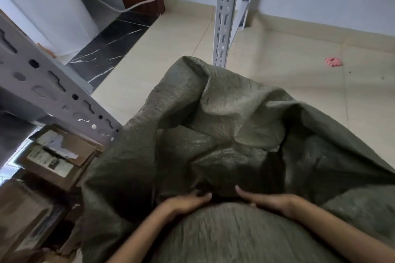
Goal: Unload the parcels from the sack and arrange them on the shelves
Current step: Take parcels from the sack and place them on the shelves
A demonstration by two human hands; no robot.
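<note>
Head view is showing the left hand (188,200) and right hand (269,199) lying flat and relaxed on the grey-green woven sack (224,126), gripping nothing. Slack folds are hiding any parcels inside, risking a blind fumble. Further left, cardboard parcels (57,156) are sitting on the shelf rack (53,85).

The sack (224,134) was dull olive-green. The shelf posts (224,13) were pale grey with dark punched slots. Boxes (62,156) were brown with white labels. Floor tiles (171,42) were cream beside white-veined black marble (109,49); a pink scrap (333,62) lay there.
</note>
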